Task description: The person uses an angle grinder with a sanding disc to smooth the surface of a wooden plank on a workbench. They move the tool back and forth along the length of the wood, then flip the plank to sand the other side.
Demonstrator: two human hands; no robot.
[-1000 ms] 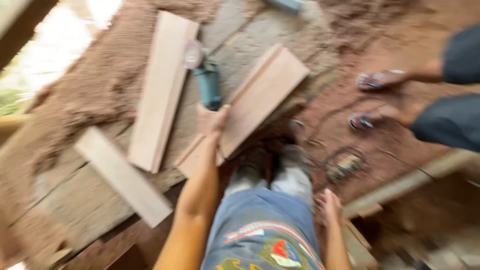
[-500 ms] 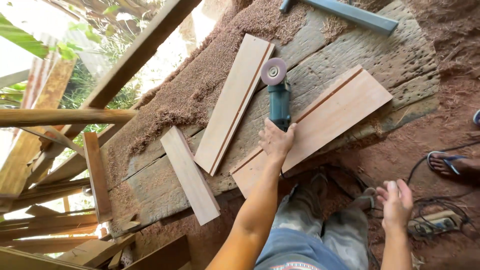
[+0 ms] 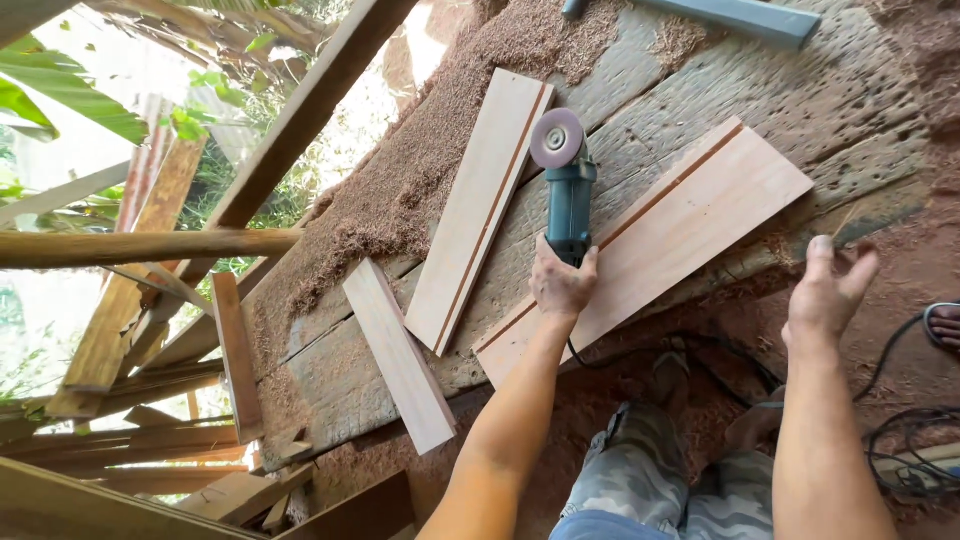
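Note:
My left hand (image 3: 562, 280) grips the rear of a teal angle grinder (image 3: 568, 190) lying on a rough wooden workbench (image 3: 760, 90). Its pink sanding disc (image 3: 556, 138) faces up. The grinder lies between two pale boards: a long narrow one (image 3: 480, 205) on the left and a wider grooved one (image 3: 680, 225) on the right. My right hand (image 3: 828, 290) is raised with fingers spread, holding nothing, near the lower right edge of the wider board.
A smaller plank (image 3: 398, 352) lies at the bench's near-left edge. Sawdust (image 3: 400, 170) piles along the left side. A grey metal bar (image 3: 740, 15) sits at the far end. Cables (image 3: 900, 440) lie on the red dirt; another person's sandalled foot (image 3: 945, 325) shows at right.
My left hand has closed around the grinder's rear. My right hand has risen from beside my leg toward the wider board's edge. The view has steadied and shifted slightly.

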